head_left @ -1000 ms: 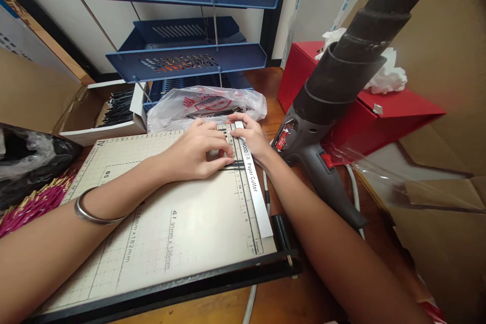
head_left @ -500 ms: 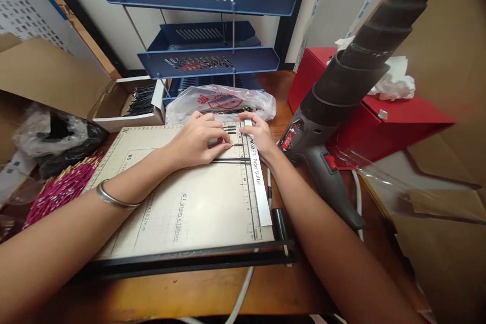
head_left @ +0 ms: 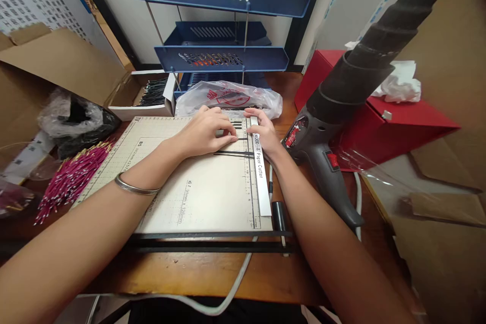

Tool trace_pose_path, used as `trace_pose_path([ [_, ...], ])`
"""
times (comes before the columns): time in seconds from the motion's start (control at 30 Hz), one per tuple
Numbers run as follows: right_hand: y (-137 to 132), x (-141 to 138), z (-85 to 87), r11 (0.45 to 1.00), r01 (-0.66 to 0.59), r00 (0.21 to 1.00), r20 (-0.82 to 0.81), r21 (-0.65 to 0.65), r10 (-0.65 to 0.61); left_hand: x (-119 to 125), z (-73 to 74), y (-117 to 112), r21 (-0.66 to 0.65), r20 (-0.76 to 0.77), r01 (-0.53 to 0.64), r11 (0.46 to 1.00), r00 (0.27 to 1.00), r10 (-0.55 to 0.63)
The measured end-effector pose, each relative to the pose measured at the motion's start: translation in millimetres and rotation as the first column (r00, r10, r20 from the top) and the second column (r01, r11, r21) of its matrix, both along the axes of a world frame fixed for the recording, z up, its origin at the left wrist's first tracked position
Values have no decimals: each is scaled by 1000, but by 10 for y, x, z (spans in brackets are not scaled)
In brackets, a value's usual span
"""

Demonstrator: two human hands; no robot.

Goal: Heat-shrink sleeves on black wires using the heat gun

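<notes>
A cream paper cutter (head_left: pixel 224 197) with printed size lines lies on the table, a white strip (head_left: pixel 263 190) along its right edge. Over the upper part of the board, my left hand (head_left: pixel 208 131) pinches a thin black strand (head_left: pixel 242 138), its tip pointing right. Below that hand more thin black strands (head_left: pixel 235 153) lie across the board to the white strip. My right hand (head_left: pixel 264 134) is closed round the upper end of the strip, thumb on the board side. Near the board's lower right corner is the cutter's black handle (head_left: pixel 279 216).
A heat gun (head_left: pixel 322 126) stands on the right before a red box (head_left: pixel 410 126). Behind the cutter lie a clear plastic bag (head_left: pixel 228 96) and blue racks (head_left: pixel 224 58). Magenta wires (head_left: pixel 72 177) and a box of black wires (head_left: pixel 142 106) are at left. A white cable (head_left: pixel 237 283) crosses the front.
My view has shifted, so the cutter and racks sit further right in the picture. The left hand keeps its pinch near the strip, and the right hand stays on the strip.
</notes>
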State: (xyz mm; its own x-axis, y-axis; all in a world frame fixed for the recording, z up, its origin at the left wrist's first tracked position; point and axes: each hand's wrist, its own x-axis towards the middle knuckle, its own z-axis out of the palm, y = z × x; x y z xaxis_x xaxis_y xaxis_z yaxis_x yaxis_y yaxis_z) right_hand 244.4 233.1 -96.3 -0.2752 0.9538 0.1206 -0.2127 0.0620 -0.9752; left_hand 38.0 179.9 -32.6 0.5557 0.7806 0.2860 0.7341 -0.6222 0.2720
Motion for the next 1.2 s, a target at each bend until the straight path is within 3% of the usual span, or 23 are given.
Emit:
trace_pose_path([
  [0.47, -105, 80, -52, 995, -64, 995, 88, 79, 57, -21, 19, -41, 4, -15, -23, 1000, 1000, 23],
  [1.2, -84, 46, -10, 1000, -22, 997, 69, 6, 22, -58, 3, 19, 6, -40, -125, 992, 991, 125],
])
